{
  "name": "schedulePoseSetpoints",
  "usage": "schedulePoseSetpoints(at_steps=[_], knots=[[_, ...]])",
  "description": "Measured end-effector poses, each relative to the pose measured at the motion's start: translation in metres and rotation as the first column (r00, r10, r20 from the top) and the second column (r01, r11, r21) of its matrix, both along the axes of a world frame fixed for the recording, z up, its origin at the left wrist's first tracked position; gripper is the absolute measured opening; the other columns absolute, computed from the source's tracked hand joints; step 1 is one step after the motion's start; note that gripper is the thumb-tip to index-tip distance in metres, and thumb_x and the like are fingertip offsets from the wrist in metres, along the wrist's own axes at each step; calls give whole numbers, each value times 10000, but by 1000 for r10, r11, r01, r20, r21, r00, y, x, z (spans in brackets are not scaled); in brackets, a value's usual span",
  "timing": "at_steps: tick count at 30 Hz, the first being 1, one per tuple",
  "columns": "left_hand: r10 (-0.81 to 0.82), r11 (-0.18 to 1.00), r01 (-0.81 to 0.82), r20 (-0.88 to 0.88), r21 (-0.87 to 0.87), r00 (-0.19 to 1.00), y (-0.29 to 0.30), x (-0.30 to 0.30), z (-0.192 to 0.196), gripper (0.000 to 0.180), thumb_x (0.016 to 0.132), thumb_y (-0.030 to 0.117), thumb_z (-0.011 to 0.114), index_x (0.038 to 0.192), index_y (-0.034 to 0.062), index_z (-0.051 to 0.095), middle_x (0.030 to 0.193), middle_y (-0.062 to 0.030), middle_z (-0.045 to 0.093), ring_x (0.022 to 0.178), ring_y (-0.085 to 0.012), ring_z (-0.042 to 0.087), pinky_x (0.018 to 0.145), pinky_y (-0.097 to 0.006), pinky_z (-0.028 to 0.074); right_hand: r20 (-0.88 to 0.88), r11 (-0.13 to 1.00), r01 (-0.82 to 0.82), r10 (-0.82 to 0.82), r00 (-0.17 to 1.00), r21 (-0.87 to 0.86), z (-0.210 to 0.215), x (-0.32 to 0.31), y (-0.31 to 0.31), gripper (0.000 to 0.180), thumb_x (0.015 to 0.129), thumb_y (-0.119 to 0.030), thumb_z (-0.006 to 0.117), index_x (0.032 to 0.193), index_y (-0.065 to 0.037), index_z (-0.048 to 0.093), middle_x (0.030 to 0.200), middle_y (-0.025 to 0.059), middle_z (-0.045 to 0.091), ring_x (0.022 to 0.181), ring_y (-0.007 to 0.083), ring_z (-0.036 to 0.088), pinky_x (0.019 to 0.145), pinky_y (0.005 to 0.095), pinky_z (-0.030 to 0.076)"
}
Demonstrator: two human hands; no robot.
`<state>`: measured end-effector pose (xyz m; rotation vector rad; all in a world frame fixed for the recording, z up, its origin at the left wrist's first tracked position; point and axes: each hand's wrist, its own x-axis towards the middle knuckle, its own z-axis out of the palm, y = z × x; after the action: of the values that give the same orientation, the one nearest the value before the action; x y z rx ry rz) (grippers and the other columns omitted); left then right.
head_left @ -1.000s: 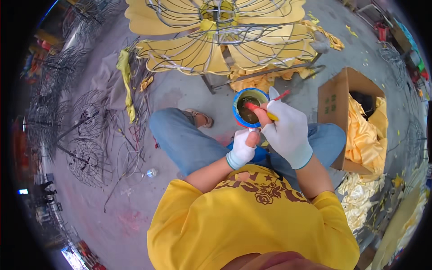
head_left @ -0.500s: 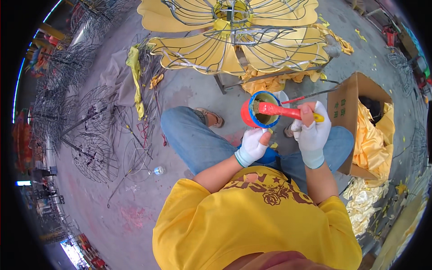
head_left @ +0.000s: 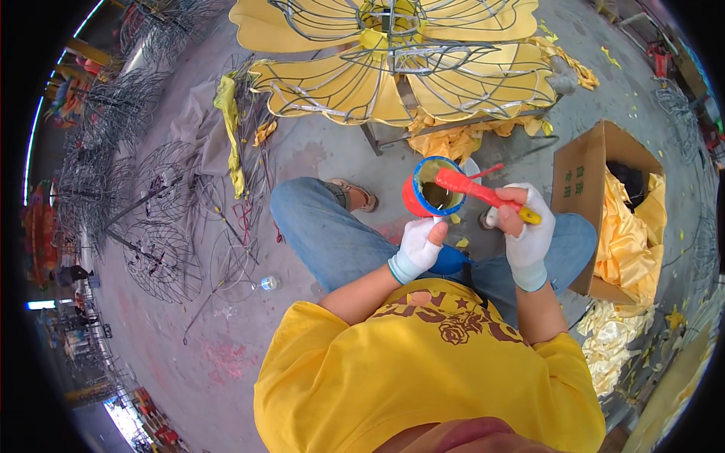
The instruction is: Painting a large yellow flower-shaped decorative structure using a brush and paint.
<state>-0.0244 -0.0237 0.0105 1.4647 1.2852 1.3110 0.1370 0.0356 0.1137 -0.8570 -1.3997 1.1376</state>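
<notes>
Orange can: we take the round can (head_left: 423, 198), orange outside with a blue rim, as our landmark; it sits above our knees and tilts so that its mouth faces us.
Left hand: our gloved left hand (head_left: 418, 248) comes up from below the can, fingers curled shut on its lower wall and the bare thumb pressed against the side.
Right hand: our gloved right hand (head_left: 523, 230) is to the right of the can, closed in a fist around the yellow handle of the brush (head_left: 483, 193), knuckles turned upward.
Brush: its orange head lies across the can's rim, with the handle slanting down and to the right, away from the can, into our fist.
Forearms: both rise from our yellow shirt (head_left: 423, 377) toward the can, the left one bare and angled inward, the right one nearly straight up.
Legs: blue jeans (head_left: 332, 234) spread to both sides below the can; a sandalled foot (head_left: 355, 195) shows just left of it.
Surroundings: a cardboard box (head_left: 585, 177) with yellow cloth stands well to the right of the can; a wire flower frame (head_left: 393, 68) covered in yellow fabric lies beyond it.
Change: a second ago the brush stood more steeply with its tip down inside the can; now it lies flatter over the rim. We see the can held a little higher and farther from our body than before.
</notes>
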Motion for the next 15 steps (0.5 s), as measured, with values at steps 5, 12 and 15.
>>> schedulePoseSetpoints(at_steps=[5, 12, 15], knots=[[78, 992, -60, 175, -109, 981, -1, 4, -1, 453, 935, 336, 411, 629, 7, 471, 556, -115, 439, 505, -270, 433, 508, -338, 377, -278, 941, 23, -124, 953, -338, -1, 7, 2, 234, 855, -190, 585, 934, 29, 564, 687, 70, 568, 512, 101, 521, 466, 206, 432], [101, 994, -99, -37, 46, 994, 3, 6, 1, 477, 933, 367, 408, 625, 8, 474, 550, -127, 444, 501, -291, 469, 497, -354, 370, -175, 931, -5, -63, 982, -366, -6, -6, 1, 272, 880, -244, 560, 888, 25, 527, 583, 68, 534, 399, 103, 471, 330, 227, 368], [119, 992, -116, -50, 55, 992, 7, 8, -3, 476, 932, 374, 407, 635, 9, 479, 554, -137, 451, 508, -304, 481, 499, -355, 373, -202, 932, -31, -46, 978, -361, -4, -12, -1, 261, 884, -244, 549, 872, 15, 522, 578, 67, 527, 390, 110, 463, 326, 226, 363]])
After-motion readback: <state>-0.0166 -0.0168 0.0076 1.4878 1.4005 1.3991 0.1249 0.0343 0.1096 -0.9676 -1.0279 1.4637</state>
